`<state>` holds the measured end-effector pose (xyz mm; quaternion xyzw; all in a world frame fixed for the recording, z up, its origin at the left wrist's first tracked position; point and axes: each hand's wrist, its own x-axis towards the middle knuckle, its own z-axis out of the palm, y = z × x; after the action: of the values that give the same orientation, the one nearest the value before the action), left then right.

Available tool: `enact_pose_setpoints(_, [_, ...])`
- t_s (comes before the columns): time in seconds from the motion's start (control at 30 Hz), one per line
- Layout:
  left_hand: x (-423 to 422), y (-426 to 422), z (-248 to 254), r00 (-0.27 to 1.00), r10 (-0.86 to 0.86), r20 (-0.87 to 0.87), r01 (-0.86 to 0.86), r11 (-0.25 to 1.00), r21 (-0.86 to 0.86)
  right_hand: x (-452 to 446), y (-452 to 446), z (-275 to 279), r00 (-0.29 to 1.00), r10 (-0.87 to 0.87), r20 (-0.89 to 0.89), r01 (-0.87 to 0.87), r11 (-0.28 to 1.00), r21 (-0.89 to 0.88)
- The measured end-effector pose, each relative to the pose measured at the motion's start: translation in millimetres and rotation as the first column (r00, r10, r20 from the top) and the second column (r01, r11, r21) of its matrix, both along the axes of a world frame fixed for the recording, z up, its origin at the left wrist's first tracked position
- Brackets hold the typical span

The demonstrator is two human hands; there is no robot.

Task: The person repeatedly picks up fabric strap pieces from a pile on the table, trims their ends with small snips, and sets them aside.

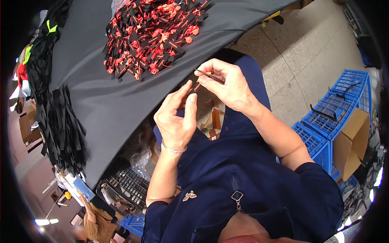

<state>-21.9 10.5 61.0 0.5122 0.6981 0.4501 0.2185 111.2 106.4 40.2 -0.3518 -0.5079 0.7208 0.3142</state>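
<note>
My right hand (229,85) is closed around a thin dark tool (211,76), with its fingers pinched together. Facing it, my left hand (176,117) has thumb and forefinger close to a small black piece (195,88) with a red strand, between the two hands. Whether the left fingertips grip this piece is hard to make out. Beyond the hands, a large pile of black pieces with red strands (152,36) lies on the black cloth (121,105) of the table.
Bundles of black strips (67,129) hang at the table's left edge. Blue plastic crates (332,105) and a cardboard box (351,143) stand at the right. A black basket (127,184) is below the table edge. Another person (97,222) is at the lower left.
</note>
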Motion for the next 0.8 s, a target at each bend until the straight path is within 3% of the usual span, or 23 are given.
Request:
enact_pose_setpoints(0.03, [0.7,-2.2,1.6,0.979,0.034,0.2,-0.017,0.996,-0.084,0.9,-0.7,1.6,1.0,-0.005,-0.02,0.006,1.0,0.008])
enact_pose_setpoints(0.1, [1.7,-4.9,6.1,0.819,0.143,0.556,0.0,0.968,-0.25,2.1,-2.2,2.0,1.0,0.003,-0.023,-0.001,0.997,0.077])
enact_pose_setpoints(0.23, [-9.0,-8.4,-2.3,0.617,0.181,0.766,0.11,0.944,-0.312,2.1,-6.2,-2.3,0.999,-0.005,-0.04,0.011,0.99,0.142])
enact_pose_setpoints(0.27, [-8.8,-8.9,-1.9,0.546,0.202,0.813,0.105,0.946,-0.306,2.5,-6.8,-1.6,0.998,-0.057,0.029,0.048,0.968,0.246])
enact_pose_setpoints(0.37, [-6.5,-9.3,-5.0,0.392,0.205,0.897,0.056,0.968,-0.245,5.4,-10.4,2.1,0.955,-0.244,0.169,0.116,0.831,0.544])
enact_pose_setpoints(0.43, [-6.8,-8.3,-6.6,0.368,0.217,0.904,0.035,0.969,-0.246,12.4,-13.9,4.0,0.906,-0.38,0.187,0.14,0.686,0.714])
enact_pose_setpoints(0.57, [-4.5,-6.7,-8.7,0.324,0.209,0.922,0.023,0.973,-0.229,24.3,-23.7,3.4,0.873,-0.354,0.334,-0.042,0.629,0.776])
enact_pose_setpoints(0.7, [-3.7,-5.8,-9.5,0.291,0.179,0.94,0.044,0.979,-0.2,22.5,-23.1,-3.9,0.876,-0.393,0.279,-0.046,0.509,0.86])
enact_pose_setpoints(0.8, [-2.3,-5.9,-10.5,0.305,0.185,0.934,0.041,0.978,-0.207,21.0,-21.6,-5.8,0.876,-0.395,0.277,-0.045,0.505,0.862])
